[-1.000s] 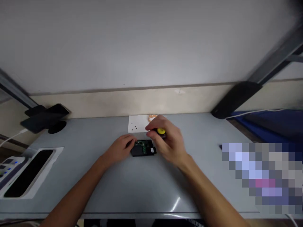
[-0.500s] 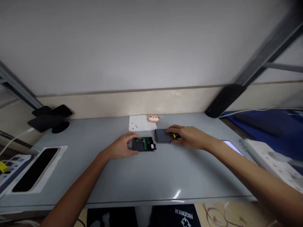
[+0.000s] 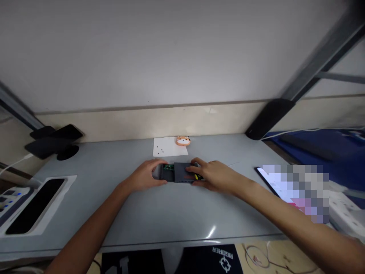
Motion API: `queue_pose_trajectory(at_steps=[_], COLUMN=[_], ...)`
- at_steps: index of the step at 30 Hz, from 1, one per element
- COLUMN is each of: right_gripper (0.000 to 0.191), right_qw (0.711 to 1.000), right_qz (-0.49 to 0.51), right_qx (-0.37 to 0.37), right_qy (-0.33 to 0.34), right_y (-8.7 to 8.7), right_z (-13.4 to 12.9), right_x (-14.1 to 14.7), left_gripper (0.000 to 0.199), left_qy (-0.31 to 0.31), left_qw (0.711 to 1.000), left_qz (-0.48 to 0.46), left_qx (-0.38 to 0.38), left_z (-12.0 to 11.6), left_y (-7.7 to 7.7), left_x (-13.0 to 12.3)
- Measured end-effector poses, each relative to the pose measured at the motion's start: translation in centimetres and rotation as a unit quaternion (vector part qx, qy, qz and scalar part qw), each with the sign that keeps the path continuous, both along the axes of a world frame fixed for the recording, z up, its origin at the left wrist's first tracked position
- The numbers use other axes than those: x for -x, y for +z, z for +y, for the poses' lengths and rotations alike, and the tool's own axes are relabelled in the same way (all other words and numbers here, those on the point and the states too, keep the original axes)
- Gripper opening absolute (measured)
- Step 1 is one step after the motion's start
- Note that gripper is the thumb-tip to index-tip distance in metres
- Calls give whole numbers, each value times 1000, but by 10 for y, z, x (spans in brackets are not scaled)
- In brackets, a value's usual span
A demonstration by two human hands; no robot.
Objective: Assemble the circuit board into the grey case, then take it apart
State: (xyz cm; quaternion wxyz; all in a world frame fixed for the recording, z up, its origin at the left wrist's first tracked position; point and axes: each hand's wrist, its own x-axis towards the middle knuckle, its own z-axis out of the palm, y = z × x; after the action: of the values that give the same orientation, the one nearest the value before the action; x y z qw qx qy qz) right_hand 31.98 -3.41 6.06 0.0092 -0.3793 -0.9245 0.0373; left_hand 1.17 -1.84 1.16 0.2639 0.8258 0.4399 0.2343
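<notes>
My left hand [image 3: 146,176] grips the left end of a dark tray with a green circuit board [image 3: 169,167], thumb at the near edge and fingers at the far edge. A dark grey cover [image 3: 182,172] lies over the tray's right part, so only the left part of the board shows. My right hand [image 3: 212,174] is closed round the cover's right end, fingers on its top and far side, thumb at the near side. A yellow and black item [image 3: 197,176] shows beside the right fingers; what it is, I cannot make out.
Behind the hands, a white sheet [image 3: 168,152] bears several small dark dots and an orange animal-faced case [image 3: 183,141]. A phone [image 3: 37,205] lies at left near a power strip [image 3: 13,199]. At right are a lit screen [image 3: 273,184] and a black cylinder [image 3: 268,118].
My right hand has moved left with the grey cover, which now overlaps the circuit board tray. The view has shifted slightly, showing more of the lit screen.
</notes>
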Motion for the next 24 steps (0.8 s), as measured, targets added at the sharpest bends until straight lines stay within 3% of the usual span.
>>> queue_pose_trajectory(at_steps=[9, 15, 18, 21, 24], right_gripper=[47, 47, 40, 27, 34], right_qw=[998, 997, 987, 943, 843], right_qz=[58, 73, 145, 332, 519], right_qx=[14, 32, 61, 22, -31], right_qy=[-4, 11, 21, -30, -136], right_y=[-13, -14, -7, 6, 13], right_z=[5, 12, 22, 36, 52], right_x=[30, 36, 40, 50, 55], left_gripper=[87, 89, 81, 69, 66], left_qy=[7, 10, -3, -13, -18], left_qw=[999, 999, 1000, 1000, 999], left_qz=[26, 35, 22, 24, 44], left_qx=[17, 21, 10, -4, -12], left_z=[1, 3, 2, 0, -1], left_y=[-3, -5, -5, -2, 1], left_x=[1, 3, 3, 3, 3])
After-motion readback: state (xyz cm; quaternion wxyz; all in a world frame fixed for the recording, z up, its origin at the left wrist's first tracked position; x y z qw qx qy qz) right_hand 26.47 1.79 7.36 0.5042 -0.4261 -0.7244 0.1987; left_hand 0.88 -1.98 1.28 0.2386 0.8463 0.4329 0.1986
